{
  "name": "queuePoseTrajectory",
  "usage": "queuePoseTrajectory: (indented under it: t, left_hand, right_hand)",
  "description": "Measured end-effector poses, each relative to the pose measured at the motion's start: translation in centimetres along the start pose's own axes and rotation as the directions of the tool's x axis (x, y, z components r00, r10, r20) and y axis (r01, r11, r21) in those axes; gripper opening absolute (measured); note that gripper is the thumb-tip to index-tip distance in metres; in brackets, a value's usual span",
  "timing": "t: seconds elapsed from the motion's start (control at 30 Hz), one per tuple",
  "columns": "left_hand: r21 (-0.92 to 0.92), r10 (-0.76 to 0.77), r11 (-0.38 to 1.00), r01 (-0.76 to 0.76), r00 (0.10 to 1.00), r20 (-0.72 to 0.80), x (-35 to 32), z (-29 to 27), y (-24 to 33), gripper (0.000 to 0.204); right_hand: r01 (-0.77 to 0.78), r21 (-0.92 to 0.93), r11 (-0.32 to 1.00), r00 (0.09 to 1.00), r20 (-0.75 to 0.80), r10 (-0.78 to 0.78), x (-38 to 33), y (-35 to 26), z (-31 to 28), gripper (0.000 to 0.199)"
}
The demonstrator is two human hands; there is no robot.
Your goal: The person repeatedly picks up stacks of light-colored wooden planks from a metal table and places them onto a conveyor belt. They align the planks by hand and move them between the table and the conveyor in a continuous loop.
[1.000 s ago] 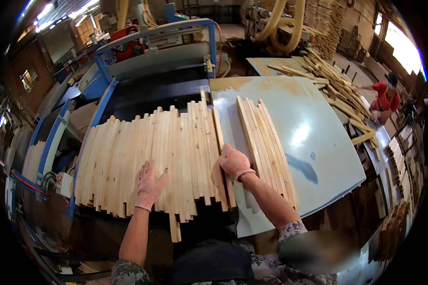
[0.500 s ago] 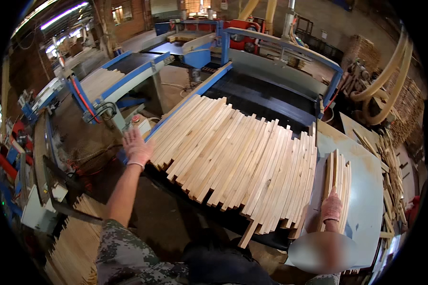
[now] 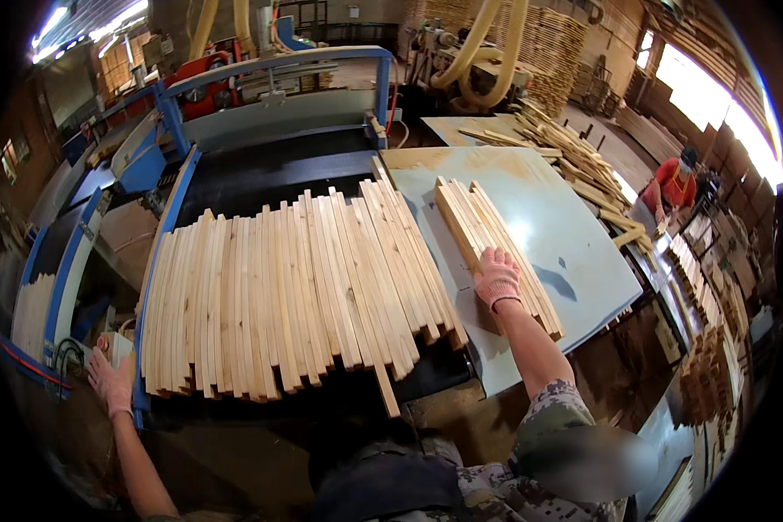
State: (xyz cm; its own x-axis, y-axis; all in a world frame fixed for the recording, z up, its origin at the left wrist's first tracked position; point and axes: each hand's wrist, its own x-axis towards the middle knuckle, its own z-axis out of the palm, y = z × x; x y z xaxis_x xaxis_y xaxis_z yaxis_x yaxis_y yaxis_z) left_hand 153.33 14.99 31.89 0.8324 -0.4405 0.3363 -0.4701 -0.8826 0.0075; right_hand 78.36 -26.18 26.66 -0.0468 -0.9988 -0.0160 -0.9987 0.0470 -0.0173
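Pale wooden strips (image 3: 261, 296) lie side by side in a wide row on the black conveyor belt (image 3: 274, 174), one poking out past the near edge. To the right, a smaller bundle of wooden strips (image 3: 463, 216) rests on a grey sheet-topped table (image 3: 574, 252). My right hand (image 3: 498, 277), in a pink glove, grips this bundle from above around its middle, its fingers pressed on the wood. At the conveyor's near left corner, my gloved left hand (image 3: 111, 383) is open with fingers spread, beside a small pale control box (image 3: 113, 348). Whether it touches the box is unclear.
A blue frame (image 3: 274, 63) spans the far end of the belt. Loose wood strips (image 3: 574, 165) are heaped beyond the table. Farther right, a person in red (image 3: 672, 184) stands by more stacked wood (image 3: 713, 374). Thick hoses (image 3: 478, 56) hang behind.
My view has swung to the right, bringing the other person into sight. My right hand sits farther along the bundle than before. My left hand stays near the control box.
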Motion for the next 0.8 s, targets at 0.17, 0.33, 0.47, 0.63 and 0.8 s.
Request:
queuePoseTrajectory:
  t: [0.17,0.33,0.47,0.63,0.8]
  left_hand:
    - [-0.935,0.441,0.339,-0.105,0.896,0.059,-10.7,-4.7,7.1,0.041]
    - [-0.771,0.858,0.256,0.583,0.231,0.459,-23.1,-4.8,12.9,0.032]
    - [-0.662,0.767,0.563,0.495,-0.014,0.642,-31.4,2.0,14.4,0.033]
    - [-0.49,0.49,0.871,-0.027,0.108,0.865,-37.6,11.9,13.6,0.066]
    - [-0.347,0.356,0.906,0.241,0.006,0.934,-46.8,27.4,6.8,0.05]
  right_hand:
    - [0.221,0.057,0.974,0.858,-0.485,-0.166,-2.1,0.8,4.7,0.067]
    - [0.448,0.534,0.717,0.87,-0.444,-0.213,-12.1,-2.5,2.9,0.064]
    - [0.309,0.875,0.372,0.947,-0.248,-0.202,-18.3,-1.9,5.6,0.064]
    - [-0.139,0.987,0.084,0.924,0.16,-0.348,-24.8,-1.7,7.3,0.06]
    - [-0.204,0.802,0.562,0.723,0.51,-0.467,-28.4,-4.0,5.8,0.057]
